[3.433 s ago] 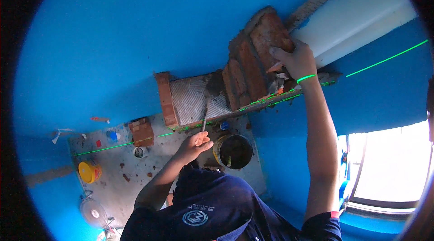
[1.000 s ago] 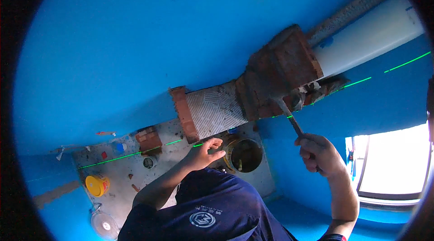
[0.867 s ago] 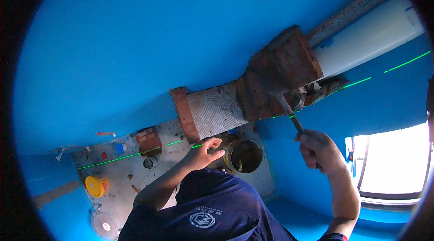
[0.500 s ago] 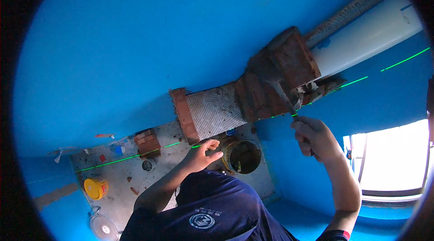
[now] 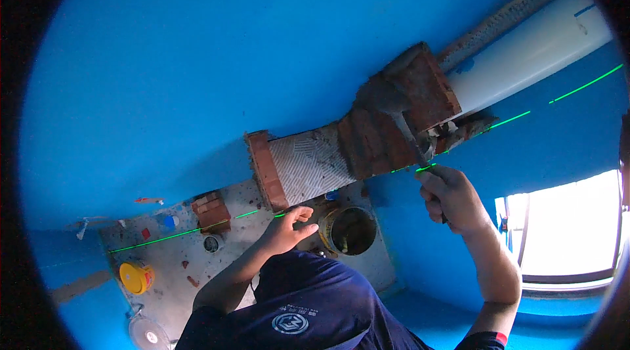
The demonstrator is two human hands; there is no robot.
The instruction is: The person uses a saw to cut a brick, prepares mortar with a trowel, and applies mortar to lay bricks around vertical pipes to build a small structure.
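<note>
My right hand point(image 5: 453, 200) is closed around the handle of a trowel point(image 5: 408, 132). Its blade rests against dark mortar on the brickwork point(image 5: 374, 143), and the blade's far end blends into the mortar. This brickwork stands at the foot of a white pipe point(image 5: 531, 54). My left hand point(image 5: 287, 230) holds nothing, its thumb apart from its loosely bent fingers. It hovers by the lower end of a row of red bricks point(image 5: 268, 173). Between that row and the mortared bricks lies a pale surface with combed ridges point(image 5: 312, 163).
A round bucket point(image 5: 351, 230) with dark contents stands below my hands. Further left are stacked bricks point(image 5: 211, 211), a small can point(image 5: 212, 243), a yellow tub point(image 5: 136, 278) and a fan point(image 5: 149, 331). A green laser line crosses the floor and blue wall point(image 5: 164, 74). A bright window point(image 5: 571, 228) is at right.
My right hand and the trowel have shifted slightly left, with the blade still on the mortar. My left hand stays by the brick row, and the whole view has drifted a little.
</note>
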